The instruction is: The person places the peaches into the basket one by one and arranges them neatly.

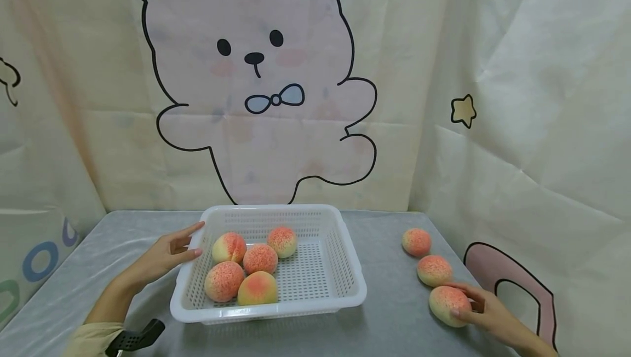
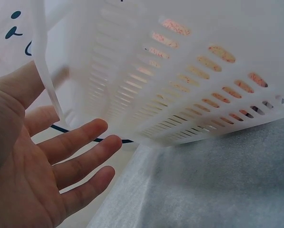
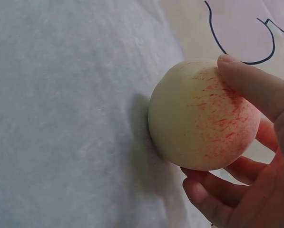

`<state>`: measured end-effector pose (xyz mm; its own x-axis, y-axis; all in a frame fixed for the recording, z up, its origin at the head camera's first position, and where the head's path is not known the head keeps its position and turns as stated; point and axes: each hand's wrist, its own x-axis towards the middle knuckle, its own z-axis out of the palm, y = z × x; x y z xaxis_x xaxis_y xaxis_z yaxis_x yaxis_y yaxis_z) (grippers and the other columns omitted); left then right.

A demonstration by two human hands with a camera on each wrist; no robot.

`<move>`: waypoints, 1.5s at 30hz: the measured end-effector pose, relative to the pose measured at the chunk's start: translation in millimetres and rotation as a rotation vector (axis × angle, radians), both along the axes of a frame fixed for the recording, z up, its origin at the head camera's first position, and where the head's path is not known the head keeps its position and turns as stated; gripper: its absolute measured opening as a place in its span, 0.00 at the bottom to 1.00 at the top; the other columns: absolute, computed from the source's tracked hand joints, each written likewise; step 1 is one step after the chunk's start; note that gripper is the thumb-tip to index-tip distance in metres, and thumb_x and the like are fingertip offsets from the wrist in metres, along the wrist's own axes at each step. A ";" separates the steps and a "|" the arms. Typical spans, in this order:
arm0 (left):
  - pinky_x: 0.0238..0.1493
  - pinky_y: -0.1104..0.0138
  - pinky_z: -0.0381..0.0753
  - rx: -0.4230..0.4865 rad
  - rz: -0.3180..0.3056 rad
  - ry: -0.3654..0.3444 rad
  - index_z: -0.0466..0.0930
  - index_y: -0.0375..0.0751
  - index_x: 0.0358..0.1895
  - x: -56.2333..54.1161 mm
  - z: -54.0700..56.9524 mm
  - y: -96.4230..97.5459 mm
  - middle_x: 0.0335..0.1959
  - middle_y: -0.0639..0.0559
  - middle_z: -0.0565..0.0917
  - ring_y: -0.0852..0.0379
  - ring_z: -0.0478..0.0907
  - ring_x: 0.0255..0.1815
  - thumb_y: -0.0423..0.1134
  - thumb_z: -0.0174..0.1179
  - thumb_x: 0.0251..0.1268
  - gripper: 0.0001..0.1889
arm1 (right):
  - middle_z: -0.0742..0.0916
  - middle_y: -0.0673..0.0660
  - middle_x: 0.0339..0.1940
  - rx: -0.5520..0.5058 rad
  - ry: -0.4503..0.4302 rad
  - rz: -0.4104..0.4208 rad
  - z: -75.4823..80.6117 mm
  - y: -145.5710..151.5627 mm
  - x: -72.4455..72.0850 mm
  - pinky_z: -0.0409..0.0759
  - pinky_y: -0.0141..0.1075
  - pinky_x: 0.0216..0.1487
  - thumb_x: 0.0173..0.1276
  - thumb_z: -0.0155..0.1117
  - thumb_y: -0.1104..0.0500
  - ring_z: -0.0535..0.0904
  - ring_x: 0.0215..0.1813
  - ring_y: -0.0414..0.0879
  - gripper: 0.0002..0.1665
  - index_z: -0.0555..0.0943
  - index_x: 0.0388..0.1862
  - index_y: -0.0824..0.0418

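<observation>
A white plastic basket with slotted walls holds several peaches, one of them a yellowish peach at its near side. At the basket's left rim is my left hand, its thumb and forefinger touching the edge. In the left wrist view the other fingers extend loosely outside the wall. On the right, my right hand grips a pale peach with red speckles, thumb on one side and fingers around the other. Whether that peach touches the cloth is unclear.
Two more peaches, a far peach and a middle peach, lie in a row beyond the gripped one. A grey cloth covers the table. Printed curtains stand behind it and along both sides.
</observation>
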<state>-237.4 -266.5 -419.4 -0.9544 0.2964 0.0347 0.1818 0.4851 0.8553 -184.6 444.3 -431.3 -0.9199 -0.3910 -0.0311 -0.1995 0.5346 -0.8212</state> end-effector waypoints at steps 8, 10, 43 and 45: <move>0.51 0.57 0.85 0.020 -0.017 0.001 0.47 0.38 0.82 -1.0 -0.9 -2.1 0.73 0.25 0.67 0.35 0.77 0.66 0.43 0.57 0.75 0.40 | 0.77 0.20 0.56 0.007 0.054 0.009 18.3 -4.3 -3.3 0.81 0.27 0.44 0.77 0.54 0.67 0.78 0.53 0.24 0.28 0.64 0.69 0.82; 0.51 0.55 0.85 0.015 -0.010 0.000 0.48 0.38 0.82 -1.1 -1.0 -1.9 0.73 0.25 0.67 0.35 0.77 0.66 0.44 0.58 0.75 0.40 | 0.77 0.21 0.57 -0.009 0.061 0.019 23.9 -6.4 -3.8 0.82 0.28 0.44 0.77 0.54 0.67 0.79 0.53 0.26 0.28 0.64 0.71 0.79; 0.52 0.51 0.85 0.014 0.010 -0.013 0.49 0.39 0.82 -1.6 -1.4 -1.2 0.71 0.26 0.70 0.39 0.79 0.62 0.45 0.59 0.74 0.41 | 0.77 0.40 0.67 -0.011 0.148 0.042 79.6 -82.1 -29.1 0.81 0.28 0.52 0.74 0.61 0.63 0.80 0.59 0.30 0.32 0.67 0.75 0.64; 0.52 0.51 0.85 0.011 0.010 -0.012 0.48 0.39 0.82 -1.6 -1.2 -1.0 0.71 0.26 0.70 0.40 0.79 0.62 0.45 0.59 0.74 0.41 | 0.76 0.35 0.68 -0.040 0.166 0.077 77.7 -86.3 -33.5 0.81 0.28 0.53 0.74 0.61 0.65 0.80 0.60 0.30 0.32 0.67 0.75 0.63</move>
<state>-239.0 -267.5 -420.6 -0.9577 0.2867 0.0262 0.1664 0.4770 0.8630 -218.1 357.9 -353.6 -0.8782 -0.4585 0.1359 -0.3734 0.4798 -0.7939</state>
